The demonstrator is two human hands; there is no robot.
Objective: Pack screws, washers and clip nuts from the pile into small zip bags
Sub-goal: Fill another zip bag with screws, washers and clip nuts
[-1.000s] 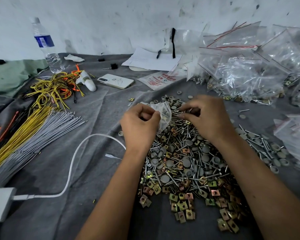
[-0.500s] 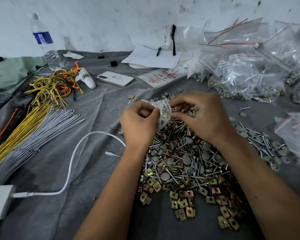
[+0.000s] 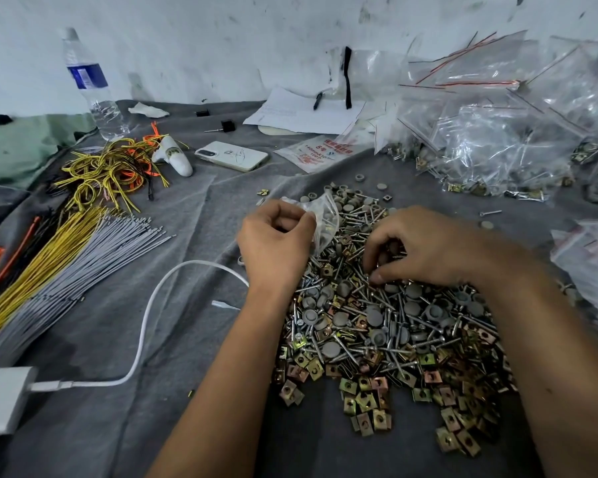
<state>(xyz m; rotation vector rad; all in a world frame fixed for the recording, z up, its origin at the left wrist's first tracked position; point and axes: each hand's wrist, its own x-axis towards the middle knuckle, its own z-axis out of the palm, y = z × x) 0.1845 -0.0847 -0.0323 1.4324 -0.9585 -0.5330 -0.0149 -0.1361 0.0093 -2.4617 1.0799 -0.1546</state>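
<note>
Head view: left hand point(image 3: 273, 243) raised just above the far left edge of the pile point(image 3: 387, 326), fingers curled, thumb and fingertips pinching the mouth of a small zip bag point(image 3: 321, 219); bag hanging crumpled to the right of the knuckles, a few grey pieces visible inside. Right hand point(image 3: 425, 246) down on the middle of the pile, fingers bent and tips together among the screws point(image 3: 366, 353) and grey washers point(image 3: 375, 313); whether anything is pinched between those tips, cannot tell. Clip nuts point(image 3: 363, 398) spread along the near edge of the pile, on the grey cloth point(image 3: 173, 426). Heap of filled zip bags point(image 3: 518, 132) at far right against the wall. Left of the pile: white cable point(image 3: 145, 326), bundles of grey and yellow ties point(image 3: 63, 267), a tangle of yellow wires point(image 3: 104, 167). Farther back: phone point(image 3: 232, 155), water bottle point(image 3: 90, 88), sheet of paper point(image 3: 304, 112) with a pen on it.
</note>
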